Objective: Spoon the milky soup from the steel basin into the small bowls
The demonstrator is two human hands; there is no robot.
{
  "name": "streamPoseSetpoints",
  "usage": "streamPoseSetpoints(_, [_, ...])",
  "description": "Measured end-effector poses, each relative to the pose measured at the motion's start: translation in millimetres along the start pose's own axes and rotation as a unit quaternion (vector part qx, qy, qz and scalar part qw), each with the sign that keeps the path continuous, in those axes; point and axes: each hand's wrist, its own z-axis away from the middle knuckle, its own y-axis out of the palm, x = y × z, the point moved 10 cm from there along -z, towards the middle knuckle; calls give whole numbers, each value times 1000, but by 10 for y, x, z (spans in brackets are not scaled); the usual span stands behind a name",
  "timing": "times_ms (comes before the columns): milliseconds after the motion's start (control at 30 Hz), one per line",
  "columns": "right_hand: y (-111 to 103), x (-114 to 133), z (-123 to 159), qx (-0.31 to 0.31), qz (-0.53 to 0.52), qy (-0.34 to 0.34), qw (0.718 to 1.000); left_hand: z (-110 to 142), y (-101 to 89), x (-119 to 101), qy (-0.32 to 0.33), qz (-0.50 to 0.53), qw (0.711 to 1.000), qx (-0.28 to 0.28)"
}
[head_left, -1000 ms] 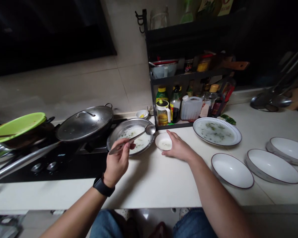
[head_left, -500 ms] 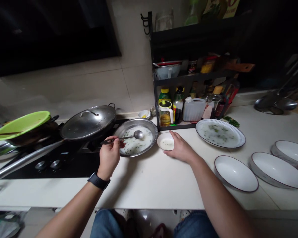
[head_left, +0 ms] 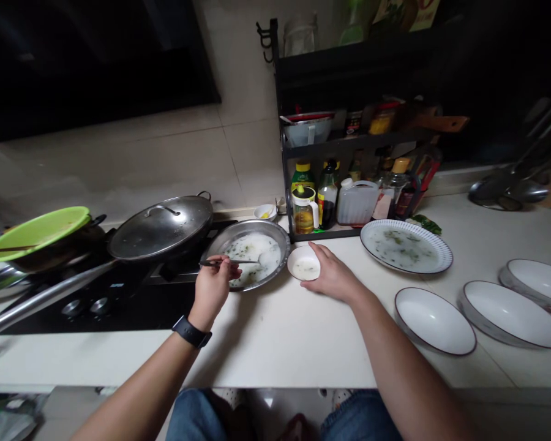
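White desk (head_left: pixel 284 346) runs right of a metal basin (head_left: pixel 283 251). At the basin's left, the left hand (head_left: pixel 212 288) pinches a spoon (head_left: pixel 245 262), seemingly just lowered into cloudy, green-flecked soup (head_left: pixel 260 245), suggesting scooping. Just right of the basin, the right hand (head_left: pixel 333 275) cups a small white bowl (head_left: pixel 302 252) holding similar soup.

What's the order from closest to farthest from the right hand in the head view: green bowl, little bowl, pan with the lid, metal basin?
Nearest to the right hand first:
1. Little bowl: touching the hand, at its left.
2. Metal basin: just left of the little bowl.
3. Pan with the lid: farther left.
4. Green bowl: far left.
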Motion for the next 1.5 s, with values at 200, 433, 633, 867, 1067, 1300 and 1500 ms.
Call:
streamPoseSetpoints(200, [-19,5,-1,-4,2,0,1000,-75,-37,41,-55,95,994,-18])
streamPoseSetpoints(433, [-11,-11,-5,-3,5,8,1000,-112,-19,-275,-26,90,996,-11])
streamPoseSetpoints(633, [-17,4,-14,4,11,17,1000,-103,99,-467,-23,101,995,7])
streamPoseSetpoints(867, [-37,-6,-8,2,5,36,999,-8,345,-573,-26,128,991,42])
streamPoseSetpoints(1067, [-35,-1,-12,-6,0,33,999,180,606,-530,-37,122,989,77])
streamPoseSetpoints(1300, [-27,-3,-18,-20,-3,24,1000,390,780,-602,45,44,990,126])
streamPoseSetpoints(1500, [-22,14,-22,-28,-12,19,999,630,812,-764,138,-54,972,184])
